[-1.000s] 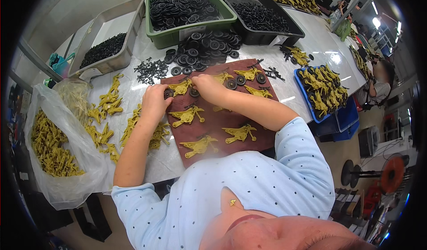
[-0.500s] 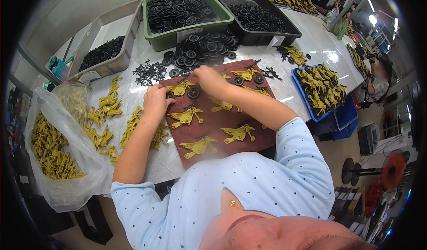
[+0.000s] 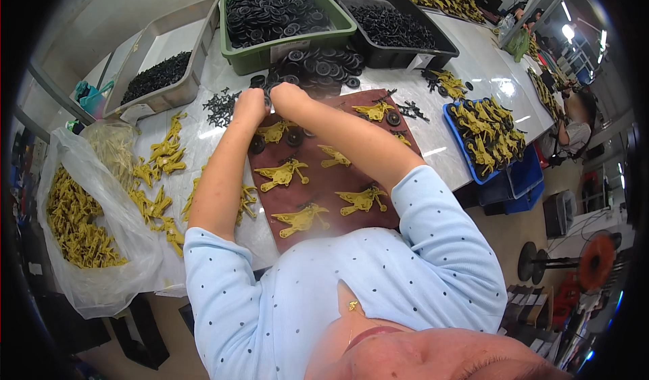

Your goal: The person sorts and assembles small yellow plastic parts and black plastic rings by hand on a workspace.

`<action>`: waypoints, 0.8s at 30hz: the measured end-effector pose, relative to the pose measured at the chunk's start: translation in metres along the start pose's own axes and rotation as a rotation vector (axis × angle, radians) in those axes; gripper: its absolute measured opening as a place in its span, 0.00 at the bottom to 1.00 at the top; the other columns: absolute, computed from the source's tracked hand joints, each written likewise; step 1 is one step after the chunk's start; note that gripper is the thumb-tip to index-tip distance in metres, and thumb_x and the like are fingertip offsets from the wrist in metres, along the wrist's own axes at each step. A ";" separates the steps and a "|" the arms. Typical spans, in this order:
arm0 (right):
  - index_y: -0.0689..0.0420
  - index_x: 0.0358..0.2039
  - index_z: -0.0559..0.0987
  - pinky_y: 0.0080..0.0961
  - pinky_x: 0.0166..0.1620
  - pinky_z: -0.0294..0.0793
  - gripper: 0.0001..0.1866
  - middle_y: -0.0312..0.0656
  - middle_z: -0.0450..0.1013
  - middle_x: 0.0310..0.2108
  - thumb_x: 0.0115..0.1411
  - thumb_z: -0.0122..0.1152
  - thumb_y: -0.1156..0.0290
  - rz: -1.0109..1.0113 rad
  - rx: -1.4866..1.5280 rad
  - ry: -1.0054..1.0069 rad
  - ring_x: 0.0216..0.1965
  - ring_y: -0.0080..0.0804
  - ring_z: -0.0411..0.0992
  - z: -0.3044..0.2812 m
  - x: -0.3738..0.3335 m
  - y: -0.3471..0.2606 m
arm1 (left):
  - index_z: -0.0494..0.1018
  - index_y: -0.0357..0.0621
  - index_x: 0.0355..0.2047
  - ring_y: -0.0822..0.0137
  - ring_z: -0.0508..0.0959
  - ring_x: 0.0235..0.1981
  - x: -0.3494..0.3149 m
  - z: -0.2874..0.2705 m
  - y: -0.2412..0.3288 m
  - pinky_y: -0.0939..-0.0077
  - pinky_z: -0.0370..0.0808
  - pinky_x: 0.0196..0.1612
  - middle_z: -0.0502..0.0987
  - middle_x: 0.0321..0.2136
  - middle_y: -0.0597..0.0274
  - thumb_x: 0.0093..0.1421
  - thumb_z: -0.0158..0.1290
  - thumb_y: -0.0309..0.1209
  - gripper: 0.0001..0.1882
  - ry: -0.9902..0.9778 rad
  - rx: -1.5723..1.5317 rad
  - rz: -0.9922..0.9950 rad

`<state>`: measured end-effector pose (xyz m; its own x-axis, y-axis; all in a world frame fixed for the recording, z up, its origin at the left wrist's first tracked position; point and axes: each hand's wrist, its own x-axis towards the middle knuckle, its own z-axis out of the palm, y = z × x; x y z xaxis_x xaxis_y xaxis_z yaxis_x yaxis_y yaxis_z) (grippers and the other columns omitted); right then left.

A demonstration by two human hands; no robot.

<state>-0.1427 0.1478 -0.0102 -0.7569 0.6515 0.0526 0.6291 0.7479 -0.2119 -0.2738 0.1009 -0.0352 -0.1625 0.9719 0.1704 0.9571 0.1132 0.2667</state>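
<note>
My left hand (image 3: 251,104) is curled closed at the far edge of the brown mat (image 3: 324,177), beside the small black parts. My right hand (image 3: 286,99) is closed too, close to its right, among loose black wheels (image 3: 323,67). What the fingers hold, if anything, is hidden. Just nearer than the hands, a yellow toy motorcycle body (image 3: 274,132) lies on the mat with a black wheel (image 3: 295,137) at its right end and another at its left. More yellow bodies (image 3: 282,174) lie in rows, some without wheels. My right forearm covers part of the mat.
Behind the wheels stand a green bin (image 3: 291,53) of wheels and a black bin (image 3: 439,54) of small parts. At left are a grey tray (image 3: 193,76) and a plastic bag (image 3: 145,258) of yellow parts. A blue tray (image 3: 451,133) of assembled pieces sits at right.
Both hands have left the upper-left yellow body and moved away from me to the loose wheels at the mat's far edge. The wheels beside that body stay on the mat.
</note>
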 end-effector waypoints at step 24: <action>0.65 0.39 0.73 0.29 0.31 0.74 0.10 0.46 0.74 0.31 0.58 0.54 0.74 0.096 0.616 -0.344 0.26 0.35 0.75 -0.015 -0.172 -0.016 | 0.77 0.41 0.37 0.60 0.71 0.42 -0.213 -0.048 0.049 0.66 0.66 0.45 0.76 0.36 0.62 0.41 0.64 0.29 0.20 0.051 -0.067 -0.026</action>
<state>-0.0200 0.0263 -0.0010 -0.7799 0.5580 -0.2835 0.5582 0.4153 -0.7183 -0.2041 -0.1108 -0.0125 -0.2007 0.9568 0.2105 0.9346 0.1226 0.3339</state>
